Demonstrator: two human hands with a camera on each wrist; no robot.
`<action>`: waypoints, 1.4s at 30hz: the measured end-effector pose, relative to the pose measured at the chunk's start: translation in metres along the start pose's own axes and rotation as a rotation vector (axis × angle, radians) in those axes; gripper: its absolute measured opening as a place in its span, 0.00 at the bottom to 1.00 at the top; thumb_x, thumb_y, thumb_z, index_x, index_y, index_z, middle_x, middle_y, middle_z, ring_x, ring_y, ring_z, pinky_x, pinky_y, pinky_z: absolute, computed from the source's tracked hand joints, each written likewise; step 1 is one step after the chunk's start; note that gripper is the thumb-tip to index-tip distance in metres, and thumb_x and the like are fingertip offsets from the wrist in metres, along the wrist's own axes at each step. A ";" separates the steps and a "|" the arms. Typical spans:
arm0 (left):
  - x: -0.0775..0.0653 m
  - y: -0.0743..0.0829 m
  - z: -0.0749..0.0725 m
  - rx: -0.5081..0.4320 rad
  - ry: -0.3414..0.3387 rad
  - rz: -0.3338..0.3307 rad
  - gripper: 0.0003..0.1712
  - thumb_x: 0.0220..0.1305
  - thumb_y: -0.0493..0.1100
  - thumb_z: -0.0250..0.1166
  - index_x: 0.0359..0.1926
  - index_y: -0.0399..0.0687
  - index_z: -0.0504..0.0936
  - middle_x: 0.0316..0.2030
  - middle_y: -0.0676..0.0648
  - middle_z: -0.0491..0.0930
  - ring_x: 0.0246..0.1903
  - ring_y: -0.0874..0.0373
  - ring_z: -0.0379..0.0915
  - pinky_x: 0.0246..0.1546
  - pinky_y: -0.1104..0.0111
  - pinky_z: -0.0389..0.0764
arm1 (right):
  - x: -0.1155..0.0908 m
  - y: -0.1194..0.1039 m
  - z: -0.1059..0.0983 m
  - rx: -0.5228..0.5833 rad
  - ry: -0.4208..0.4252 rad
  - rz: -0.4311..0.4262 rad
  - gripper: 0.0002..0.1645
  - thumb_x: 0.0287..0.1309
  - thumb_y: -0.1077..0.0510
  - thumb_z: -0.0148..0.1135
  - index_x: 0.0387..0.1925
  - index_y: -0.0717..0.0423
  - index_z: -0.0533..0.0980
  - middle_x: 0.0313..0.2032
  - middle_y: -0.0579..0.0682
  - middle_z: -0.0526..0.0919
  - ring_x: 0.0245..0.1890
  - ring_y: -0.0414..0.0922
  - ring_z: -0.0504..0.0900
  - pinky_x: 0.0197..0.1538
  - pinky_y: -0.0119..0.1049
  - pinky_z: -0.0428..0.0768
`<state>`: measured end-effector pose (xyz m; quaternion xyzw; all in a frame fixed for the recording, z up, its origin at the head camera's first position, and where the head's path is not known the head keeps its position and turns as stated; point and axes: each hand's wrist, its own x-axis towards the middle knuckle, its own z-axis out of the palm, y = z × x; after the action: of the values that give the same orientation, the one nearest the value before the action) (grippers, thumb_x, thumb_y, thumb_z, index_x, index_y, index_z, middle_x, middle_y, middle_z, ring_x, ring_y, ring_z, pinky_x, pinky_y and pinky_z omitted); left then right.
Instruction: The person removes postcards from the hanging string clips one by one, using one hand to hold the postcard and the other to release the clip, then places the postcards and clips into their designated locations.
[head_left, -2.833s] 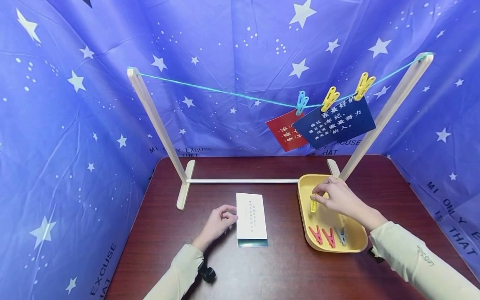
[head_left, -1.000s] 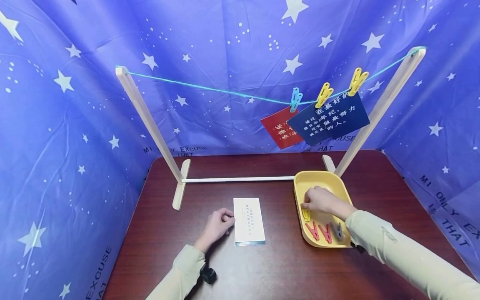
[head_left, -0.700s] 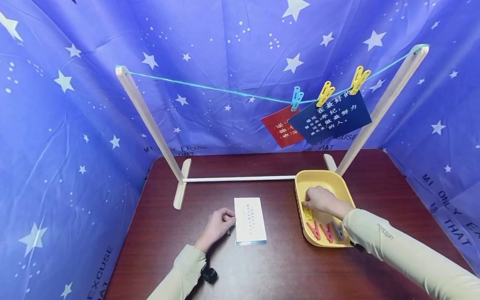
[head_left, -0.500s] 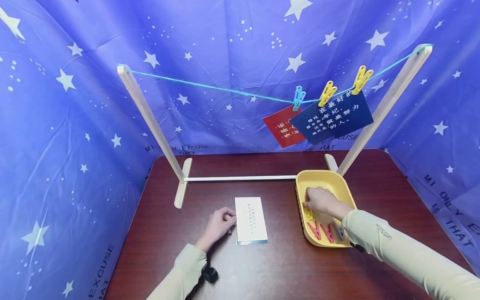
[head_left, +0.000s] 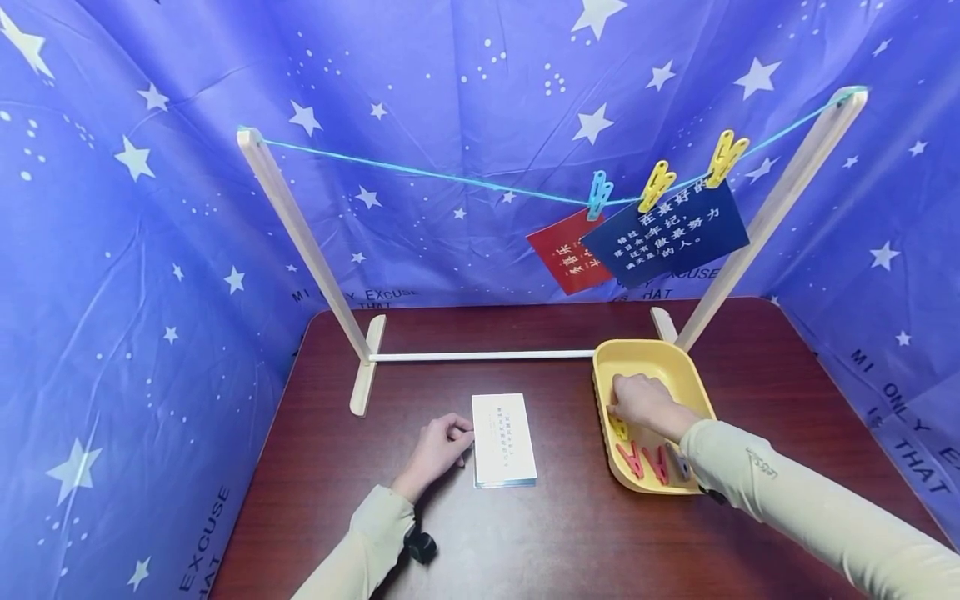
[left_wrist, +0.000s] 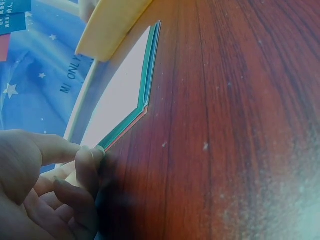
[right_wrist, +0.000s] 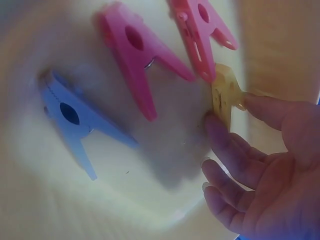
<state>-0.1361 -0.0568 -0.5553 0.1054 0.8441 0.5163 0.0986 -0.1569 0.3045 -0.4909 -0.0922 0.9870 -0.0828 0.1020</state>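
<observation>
My left hand [head_left: 438,450] rests on the table and pinches the left edge of a small stack of cards [head_left: 504,439]. The top card is white with printed characters, and in the left wrist view teal and reddish edges show beneath it. Inside a yellow tray [head_left: 701,392], my right hand [head_left: 647,402] has thumb and index finger on a yellow clothespin [right_wrist: 225,92], one at each handle end. Two red clothespins [right_wrist: 132,55] and a grey-blue clothespin [right_wrist: 75,120] lie beside it on the tray floor.
Behind the cards stands a wooden frame [head_left: 300,242] with a teal cord [head_left: 420,171] strung across. A red card [head_left: 566,250] and a navy card [head_left: 667,237] hang there from one blue and two yellow clothespins [head_left: 657,185]. A starred blue curtain [head_left: 465,83] surrounds the table.
My right hand has lowered the yellow clothespin to the tray floor, near the red ones. The white card, earlier offset above a teal one, now lines up with the stack. The left hand hardly moved.
</observation>
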 end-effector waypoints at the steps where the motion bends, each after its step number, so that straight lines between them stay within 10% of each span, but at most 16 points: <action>1: 0.000 0.000 0.000 0.001 0.000 0.000 0.07 0.66 0.33 0.66 0.43 0.34 0.85 0.24 0.46 0.85 0.13 0.64 0.75 0.17 0.74 0.73 | 0.000 0.000 0.000 -0.006 0.005 -0.002 0.16 0.56 0.56 0.73 0.25 0.54 0.73 0.21 0.49 0.77 0.25 0.48 0.77 0.32 0.51 0.77; 24: 0.001 0.002 -0.003 0.026 0.020 -0.017 0.05 0.67 0.36 0.66 0.39 0.39 0.86 0.25 0.48 0.87 0.14 0.65 0.73 0.21 0.73 0.75 | -0.017 0.001 -0.006 -0.022 0.159 -0.069 0.13 0.65 0.53 0.66 0.29 0.55 0.74 0.22 0.50 0.81 0.26 0.54 0.83 0.33 0.53 0.77; 31: 0.007 0.014 -0.002 0.021 0.014 0.017 0.06 0.68 0.36 0.65 0.40 0.37 0.86 0.24 0.44 0.85 0.15 0.62 0.74 0.23 0.73 0.74 | -0.028 -0.004 -0.015 -0.002 0.293 -0.101 0.11 0.64 0.56 0.68 0.32 0.58 0.76 0.22 0.51 0.82 0.23 0.52 0.83 0.26 0.51 0.80; 42: 0.018 0.035 0.000 0.001 0.041 0.063 0.05 0.68 0.36 0.65 0.40 0.39 0.86 0.24 0.41 0.84 0.14 0.61 0.72 0.16 0.73 0.71 | -0.035 -0.015 -0.038 0.084 0.286 -0.108 0.08 0.64 0.56 0.69 0.35 0.56 0.79 0.22 0.45 0.82 0.23 0.43 0.80 0.24 0.42 0.77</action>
<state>-0.1507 -0.0358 -0.5251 0.1212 0.8425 0.5209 0.0649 -0.1289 0.3022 -0.4444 -0.1279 0.9807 -0.1419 -0.0406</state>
